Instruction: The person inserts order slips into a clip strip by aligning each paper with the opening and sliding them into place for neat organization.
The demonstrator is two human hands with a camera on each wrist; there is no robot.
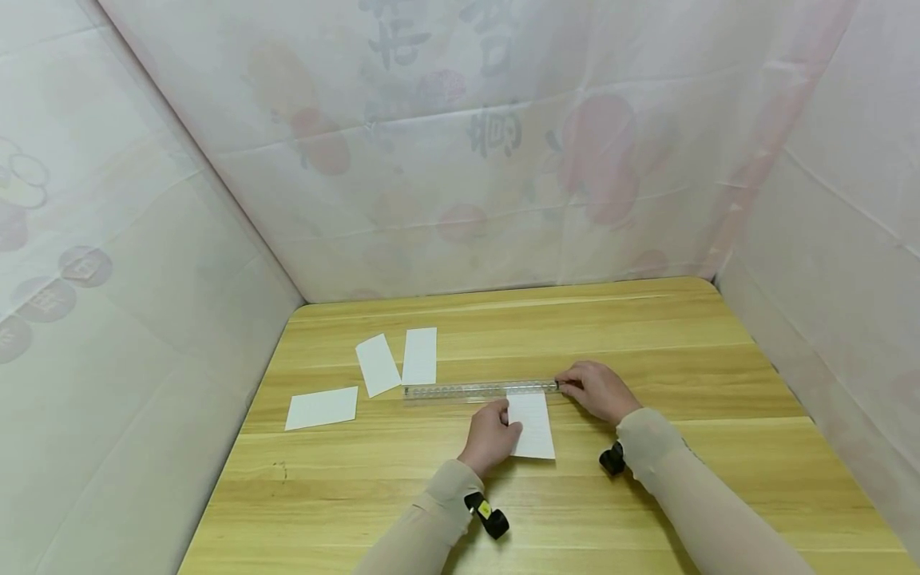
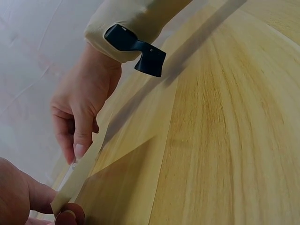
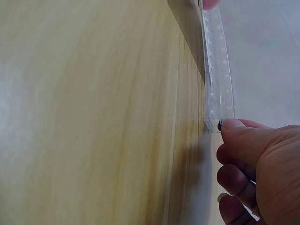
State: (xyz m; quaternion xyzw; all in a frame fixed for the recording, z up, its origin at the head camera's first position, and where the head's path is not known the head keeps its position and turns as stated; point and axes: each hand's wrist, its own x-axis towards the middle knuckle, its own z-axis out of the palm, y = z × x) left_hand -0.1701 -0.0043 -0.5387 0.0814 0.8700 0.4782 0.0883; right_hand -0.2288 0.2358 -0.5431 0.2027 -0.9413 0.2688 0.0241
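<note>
Card [image 1: 532, 430] and clear strip [image 1: 456, 391] meet over the wooden table [image 1: 345, 495], the card's far edge at the strip's right half. Your left hand [image 1: 492, 437] pinches the card's left edge between thumb and fingers; your right hand [image 1: 598, 391] pinches the strip's right end. Three other white cards [image 1: 378, 366] lie on the table, to the left.

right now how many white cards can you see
4: a held card in the left hand, at the strip; farther left on the table, a straight card, a slanted card and a sideways card. Any stacked underneath would be hidden.
</note>
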